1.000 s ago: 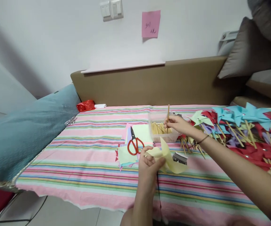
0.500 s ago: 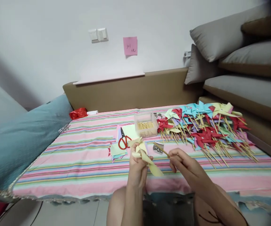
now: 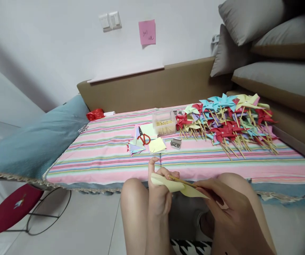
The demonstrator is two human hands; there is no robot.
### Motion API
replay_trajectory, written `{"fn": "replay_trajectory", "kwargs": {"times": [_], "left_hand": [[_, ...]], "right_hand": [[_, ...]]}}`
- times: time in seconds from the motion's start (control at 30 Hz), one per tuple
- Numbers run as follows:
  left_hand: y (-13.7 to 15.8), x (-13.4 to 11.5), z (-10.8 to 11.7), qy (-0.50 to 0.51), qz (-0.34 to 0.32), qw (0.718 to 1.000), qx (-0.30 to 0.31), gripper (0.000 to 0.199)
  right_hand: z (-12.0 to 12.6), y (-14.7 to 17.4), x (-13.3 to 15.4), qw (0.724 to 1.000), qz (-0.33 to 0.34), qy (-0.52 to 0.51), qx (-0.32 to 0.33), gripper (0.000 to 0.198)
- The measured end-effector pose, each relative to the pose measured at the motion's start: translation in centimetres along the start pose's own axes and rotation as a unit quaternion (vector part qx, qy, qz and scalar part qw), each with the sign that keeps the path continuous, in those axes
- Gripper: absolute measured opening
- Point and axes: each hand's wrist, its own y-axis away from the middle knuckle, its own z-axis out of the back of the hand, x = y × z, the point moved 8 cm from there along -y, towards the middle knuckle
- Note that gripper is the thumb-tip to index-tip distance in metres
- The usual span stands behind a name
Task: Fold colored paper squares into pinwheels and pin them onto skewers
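Above my knees, my left hand pinches a pale yellow paper pinwheel, its index finger raised. My right hand grips a thin wooden stick, whose far end reaches the paper by my left fingers. Whether the stick is fastened to the paper cannot be seen. On the striped cloth beyond lie a stack of yellow paper squares, red-handled scissors and a small box of metal pins. A clear plastic box holds more sticks.
Many finished pinwheels in several colours are heaped at the right. Cut paper pieces lie left of the scissors. Grey cushions are piled at the right, and a red stool stands on the floor at the lower left.
My hands have come together and lower, over my lap. The stick, earlier apart in my right hand, now meets the yellow paper. The view has tilted down.
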Motion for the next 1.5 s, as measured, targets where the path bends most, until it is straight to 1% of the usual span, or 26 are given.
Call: {"fn": "replay_trajectory", "kwargs": {"times": [0.13,0.2,0.27,0.43,0.63,0.77,0.9,1.07,1.3,1.5], "left_hand": [[1.7,-0.2,-0.1,-0.009,-0.003,1.0,-0.003,0.072],[2.3,-0.2,-0.2,-0.007,0.002,1.0,-0.005,0.074],[2.7,-0.2,-0.3,-0.008,0.005,1.0,-0.009,0.072],[3.3,-0.3,-0.5,-0.007,0.004,1.0,-0.02,0.065],[3.7,0.0,-0.5,0.006,0.011,1.0,-0.008,0.064],[3.6,0.1,-0.5,0.011,0.014,1.0,-0.005,0.061],[3.2,0.3,-0.2,-0.011,0.022,0.999,-0.021,0.061],[2.4,1.0,0.5,-0.013,0.037,0.999,-0.036,0.063],[1.2,1.7,0.8,-0.013,0.055,0.998,-0.026,0.061],[1.0,2.2,1.8,-0.017,0.082,0.995,-0.06,0.064]], "right_hand": [[0.9,1.5,1.0,0.999,0.007,0.01,-0.038,0.015],[1.1,2.1,1.1,0.999,-0.005,0.0,-0.05,0.014],[1.2,2.7,1.0,0.998,-0.02,-0.011,-0.058,0.014],[1.6,3.5,1.6,0.998,-0.015,-0.017,-0.066,0.013],[2.0,3.9,2.4,0.998,0.006,0.01,-0.061,0.014],[2.0,3.9,2.6,0.998,0.011,0.023,-0.065,0.015],[1.6,3.5,2.4,0.998,0.013,0.02,-0.063,0.014],[1.3,3.0,1.4,0.998,-0.001,0.019,-0.064,0.013],[0.6,2.4,0.0,0.998,-0.02,0.024,-0.06,0.014],[-0.1,2.2,-0.9,0.997,-0.042,0.023,-0.053,0.011]]}}
